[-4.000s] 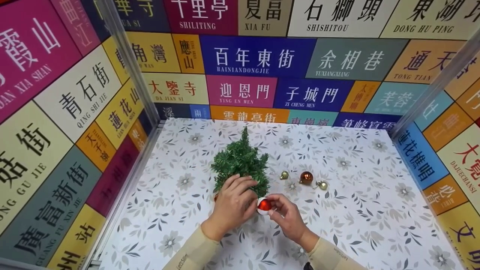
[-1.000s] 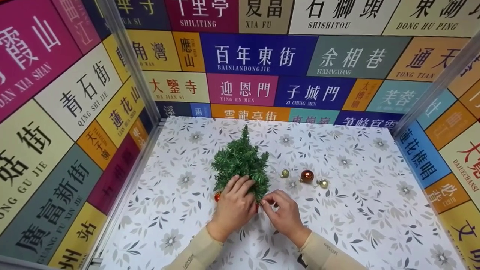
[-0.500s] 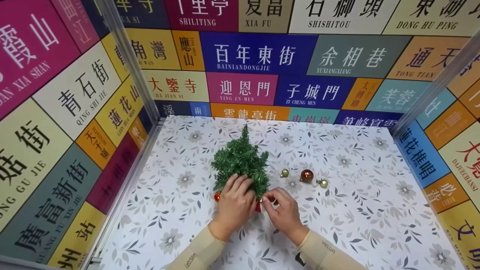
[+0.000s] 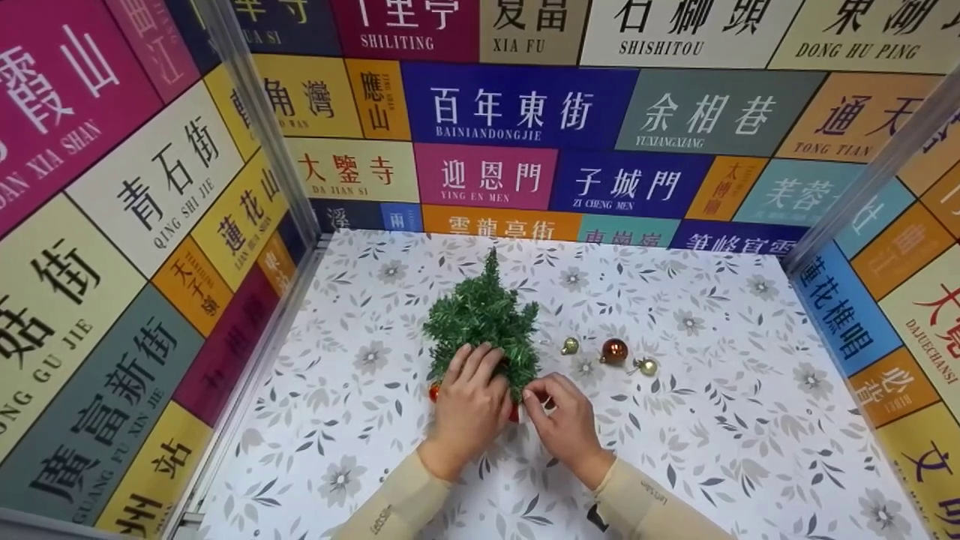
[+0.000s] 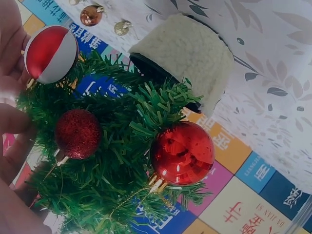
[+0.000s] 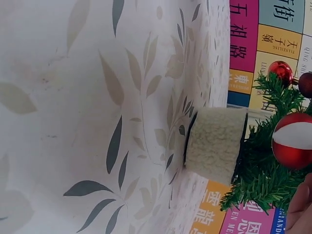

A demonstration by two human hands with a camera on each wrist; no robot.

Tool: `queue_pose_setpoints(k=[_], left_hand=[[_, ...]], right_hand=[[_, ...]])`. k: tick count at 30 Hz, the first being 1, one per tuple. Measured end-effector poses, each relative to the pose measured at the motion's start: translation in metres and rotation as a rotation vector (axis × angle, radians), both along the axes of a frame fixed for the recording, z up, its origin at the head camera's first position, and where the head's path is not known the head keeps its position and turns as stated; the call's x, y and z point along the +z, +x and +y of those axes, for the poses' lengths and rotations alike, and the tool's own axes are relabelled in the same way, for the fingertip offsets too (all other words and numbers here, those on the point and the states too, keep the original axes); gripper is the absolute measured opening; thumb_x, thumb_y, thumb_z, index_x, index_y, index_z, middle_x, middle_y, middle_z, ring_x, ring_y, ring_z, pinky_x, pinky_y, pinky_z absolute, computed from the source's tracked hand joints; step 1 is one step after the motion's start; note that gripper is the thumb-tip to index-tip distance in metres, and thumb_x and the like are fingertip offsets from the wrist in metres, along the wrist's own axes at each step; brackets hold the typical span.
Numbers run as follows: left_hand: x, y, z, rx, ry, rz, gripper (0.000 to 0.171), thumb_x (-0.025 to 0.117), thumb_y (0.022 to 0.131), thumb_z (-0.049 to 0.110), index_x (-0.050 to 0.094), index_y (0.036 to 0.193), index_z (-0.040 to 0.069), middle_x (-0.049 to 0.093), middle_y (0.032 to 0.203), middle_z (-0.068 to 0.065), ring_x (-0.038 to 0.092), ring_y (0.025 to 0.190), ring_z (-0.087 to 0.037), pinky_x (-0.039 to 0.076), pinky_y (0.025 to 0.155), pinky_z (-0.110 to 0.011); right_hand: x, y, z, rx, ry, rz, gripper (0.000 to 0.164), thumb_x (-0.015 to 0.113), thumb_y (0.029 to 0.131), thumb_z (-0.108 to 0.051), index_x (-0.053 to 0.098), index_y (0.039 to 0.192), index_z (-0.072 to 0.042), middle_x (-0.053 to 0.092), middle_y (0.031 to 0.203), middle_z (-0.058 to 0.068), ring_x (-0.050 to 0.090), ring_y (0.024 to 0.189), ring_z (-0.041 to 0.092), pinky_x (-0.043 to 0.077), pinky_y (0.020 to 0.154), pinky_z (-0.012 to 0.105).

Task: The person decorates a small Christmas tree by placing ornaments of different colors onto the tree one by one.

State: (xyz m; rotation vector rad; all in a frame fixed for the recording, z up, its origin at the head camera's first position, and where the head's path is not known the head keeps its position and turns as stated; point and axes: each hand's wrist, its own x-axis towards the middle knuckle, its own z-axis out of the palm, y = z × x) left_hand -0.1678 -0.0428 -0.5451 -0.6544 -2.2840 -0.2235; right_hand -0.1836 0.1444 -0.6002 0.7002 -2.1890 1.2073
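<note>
A small green Christmas tree (image 4: 484,307) stands on the table, its base wrapped in cream fleece (image 6: 214,144). My left hand (image 4: 472,412) grips the lower front branches, its fingertips sunk among the needles. Beside it, thumb and forefinger of my right hand (image 4: 566,424) pinch together at the top of a red-and-white Christmas ball (image 5: 51,53) by the tree's lower right. My left hand covers most of that ball in the head view. Also on the branches are a shiny red ball (image 5: 183,153) and a glittery dark red ball (image 5: 78,133).
To the tree's right lie a copper-brown ball (image 4: 614,351), a small gold ball (image 4: 571,346) and another gold ball (image 4: 647,367). The cloth (image 4: 720,450) has a leaf and flower print. Panels with bright sign lettering (image 4: 517,109) enclose the back and sides.
Four seconds ago the right hand held the red-and-white ball out in plain sight; it has since gone in against the branches, mostly behind the left hand. Over the last second the hands barely shift.
</note>
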Motion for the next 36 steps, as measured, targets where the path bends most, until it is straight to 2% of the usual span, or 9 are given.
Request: queue_pose_setpoints(k=[2,4,7,11,15,22,25,32,36], left_hand=[[-0.001,0.000,0.001,0.014,-0.006,0.004,0.016,0.069,0.083,0.023,0.066,0.075,0.010,0.062,0.128,-0.012,0.051,0.127,-0.032,0.025,0.116,-0.048],[-0.001,0.000,0.001,0.026,-0.010,0.010,0.016,0.069,0.083,0.024,0.066,0.074,0.011,0.062,0.128,-0.012,0.051,0.126,-0.031,0.026,0.115,-0.048],[-0.002,0.000,0.002,0.043,-0.020,0.015,0.017,0.069,0.083,0.024,0.065,0.073,0.011,0.061,0.130,-0.012,0.051,0.127,-0.031,0.026,0.115,-0.048],[-0.003,-0.001,0.002,0.053,-0.043,0.034,0.016,0.069,0.082,0.025,0.066,0.073,0.012,0.060,0.133,-0.011,0.052,0.127,-0.030,0.027,0.115,-0.047],[-0.006,-0.002,0.001,0.046,-0.070,0.075,0.016,0.072,0.081,0.025,0.067,0.071,0.013,0.061,0.134,-0.012,0.054,0.126,-0.031,0.028,0.114,-0.046],[-0.010,-0.001,-0.002,0.039,-0.130,0.037,0.019,0.072,0.085,0.028,0.067,0.071,0.015,0.053,0.144,-0.011,0.044,0.137,-0.030,0.025,0.116,-0.045],[-0.010,-0.001,-0.002,0.028,-0.130,0.017,0.019,0.070,0.086,0.029,0.068,0.073,0.015,0.052,0.145,-0.011,0.043,0.137,-0.030,0.024,0.117,-0.045],[-0.009,-0.001,-0.004,-0.039,-0.034,-0.003,0.017,0.069,0.083,0.027,0.064,0.074,0.012,0.055,0.142,-0.014,0.046,0.135,-0.033,0.027,0.115,-0.047],[-0.009,-0.001,-0.005,-0.064,0.007,-0.005,0.022,0.071,0.078,0.029,0.064,0.086,0.009,0.055,0.141,-0.016,0.047,0.133,-0.034,0.028,0.114,-0.048]], right_hand=[[0.001,0.001,-0.002,0.002,-0.037,-0.033,0.004,0.069,0.093,-0.012,0.069,0.090,-0.015,0.061,0.086,-0.011,0.058,0.072,0.005,0.052,0.056,0.030],[0.003,0.002,-0.005,0.007,-0.093,-0.084,0.010,0.071,0.091,-0.005,0.070,0.088,-0.015,0.062,0.083,-0.010,0.058,0.068,0.007,0.051,0.055,0.028],[0.017,0.009,-0.012,0.009,-0.166,-0.167,0.014,0.071,0.087,0.005,0.069,0.085,-0.009,0.064,0.079,-0.003,0.059,0.062,0.013,0.051,0.053,0.030],[0.018,0.010,-0.011,0.022,-0.145,-0.196,0.012,0.071,0.088,0.003,0.068,0.084,-0.009,0.064,0.078,-0.001,0.058,0.061,0.015,0.050,0.053,0.030],[-0.002,-0.001,0.001,0.065,-0.048,-0.166,0.010,0.071,0.091,-0.009,0.068,0.087,-0.018,0.062,0.082,-0.008,0.059,0.068,0.009,0.049,0.057,0.025],[-0.007,-0.004,0.006,0.062,0.120,-0.068,0.011,0.073,0.086,-0.012,0.068,0.086,-0.021,0.057,0.081,-0.013,0.055,0.070,0.006,0.049,0.058,0.026],[-0.007,-0.005,0.007,0.063,0.138,-0.058,0.010,0.072,0.086,-0.013,0.067,0.086,-0.021,0.057,0.081,-0.013,0.055,0.070,0.005,0.048,0.058,0.024],[-0.006,-0.005,0.009,0.062,0.134,-0.060,0.005,0.070,0.091,-0.018,0.068,0.087,-0.021,0.057,0.082,-0.012,0.056,0.070,0.006,0.048,0.058,0.024],[-0.006,-0.005,0.010,0.072,0.123,-0.064,0.004,0.070,0.091,-0.017,0.069,0.087,-0.020,0.057,0.082,-0.011,0.055,0.070,0.008,0.049,0.057,0.028]])
